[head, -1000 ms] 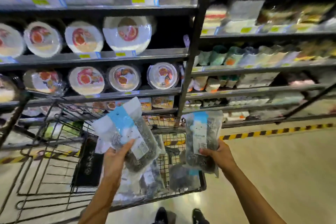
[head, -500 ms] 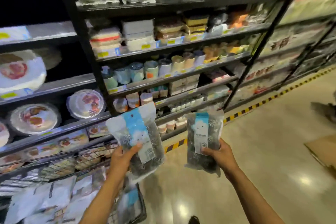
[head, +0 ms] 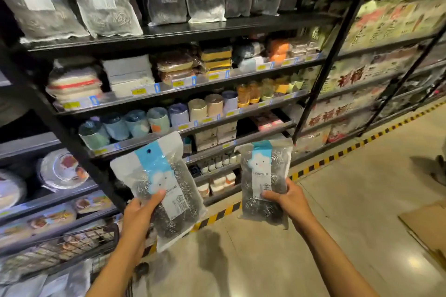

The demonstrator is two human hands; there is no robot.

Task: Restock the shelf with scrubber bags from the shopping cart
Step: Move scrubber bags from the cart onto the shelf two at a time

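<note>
My left hand grips a clear scrubber bag with a blue-and-white label and steel-wool balls inside, tilted to the left. My right hand holds a second scrubber bag, nearly upright. Both bags hang in front of the lower shelves. A row of similar scrubber bags stands on the top shelf, high above both hands. The wire shopping cart is at the lower left, with more bags in it, blurred.
Black shelving holds sponges, cloth rolls and boxes on the middle levels, and foil plates at the left. Yellow-black floor tape runs along the shelf base. A flat cardboard piece lies on the floor at the right.
The view has swung right and upward, away from the cart. The top shelf's scrubber bags have come fully into sight. Both hands keep their bags and have risen slightly.
</note>
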